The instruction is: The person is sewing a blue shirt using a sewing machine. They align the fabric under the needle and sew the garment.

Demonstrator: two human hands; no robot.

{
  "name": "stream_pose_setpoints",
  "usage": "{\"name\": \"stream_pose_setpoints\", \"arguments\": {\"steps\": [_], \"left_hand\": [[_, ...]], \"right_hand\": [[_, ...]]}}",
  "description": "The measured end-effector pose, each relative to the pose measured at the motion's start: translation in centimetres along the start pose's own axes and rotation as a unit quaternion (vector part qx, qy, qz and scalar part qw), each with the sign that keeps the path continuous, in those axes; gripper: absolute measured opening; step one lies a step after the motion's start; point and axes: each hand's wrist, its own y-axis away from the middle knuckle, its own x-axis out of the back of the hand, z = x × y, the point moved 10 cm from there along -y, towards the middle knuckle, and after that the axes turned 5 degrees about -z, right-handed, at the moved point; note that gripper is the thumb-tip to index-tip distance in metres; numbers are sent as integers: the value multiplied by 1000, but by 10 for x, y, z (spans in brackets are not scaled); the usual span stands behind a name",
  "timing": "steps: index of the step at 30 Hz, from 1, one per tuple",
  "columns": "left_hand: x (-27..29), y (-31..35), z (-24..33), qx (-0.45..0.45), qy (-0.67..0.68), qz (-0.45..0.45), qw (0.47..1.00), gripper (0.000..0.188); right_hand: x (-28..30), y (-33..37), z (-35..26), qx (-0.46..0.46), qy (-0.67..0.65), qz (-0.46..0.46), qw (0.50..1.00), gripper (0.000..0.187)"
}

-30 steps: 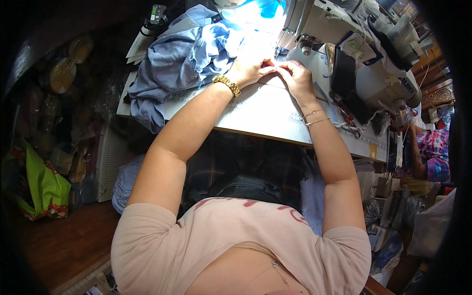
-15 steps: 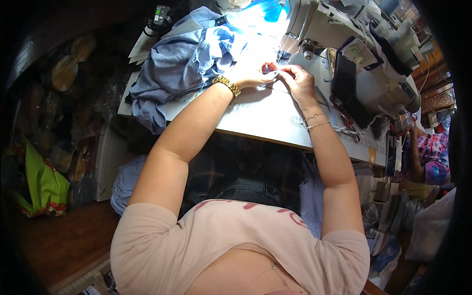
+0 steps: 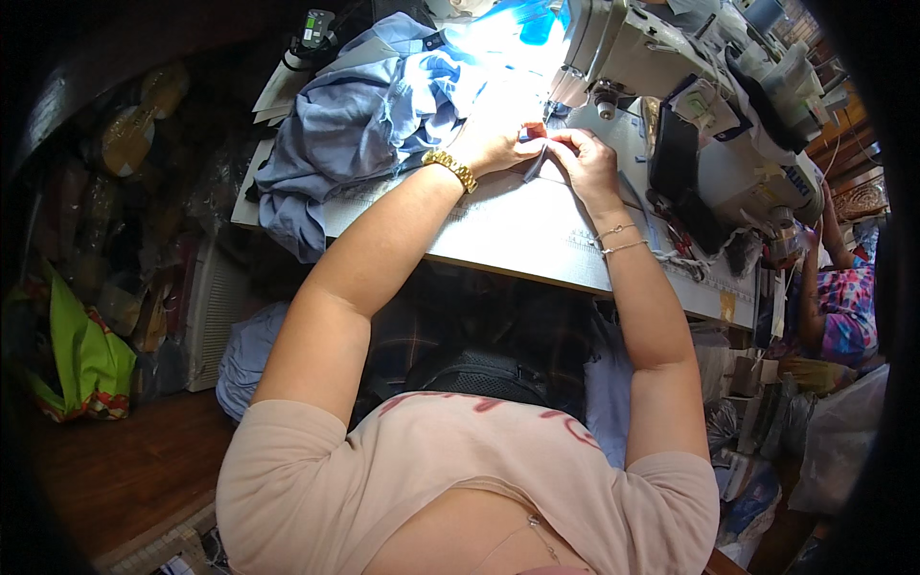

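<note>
Both hands meet in front of the needle area of a white sewing machine point(image 3: 656, 53), over the pale table top point(image 3: 498, 225). Between my fingertips is a small piece of grey-blue fabric point(image 3: 536, 167), its lower end hanging down. My left hand point(image 3: 494, 146), with a gold watch at the wrist, pinches it from the left. From the right, my right hand point(image 3: 585, 161) pinches the same piece between thumb and fingers. Strong lamp light washes out the left fingers and what lies behind them. A crumpled blue garment point(image 3: 359, 120) is heaped beside my left hand.
A black phone-like object point(image 3: 674, 153) leans against the machine on the right. Thread scraps and small tools lie under it. Behind the garment stands a small device with a screen point(image 3: 314, 31). At far right sits another person in a colourful top point(image 3: 843, 311). A green bag point(image 3: 86, 355) is at left.
The grey-blue piece now shows more below my fingertips, hanging downward. My hands stay together, with little shift. At far right, the other person's arm has moved up.
</note>
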Motion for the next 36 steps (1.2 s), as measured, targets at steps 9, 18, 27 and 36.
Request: {"name": "stream_pose_setpoints", "arguments": {"steps": [9, 18, 27, 36], "left_hand": [[5, 2, 2, -11, -21, 27, 999, 21], [-5, 2, -1, 20, 17, -6, 1000, 21], [2, 4, 6, -33, -16, 12, 999, 14], [-11, 15, 3, -131, -68, -143, 979, 20]], "right_hand": [[0, -1, -6, -1, 31, 5, 1000, 12], [2, -1, -2, 1, 27, 12, 1000, 10], [0, -1, -3, 10, 31, 8, 999, 9], [-10, 6, -43, 211, 221, -46, 951, 12]]}}
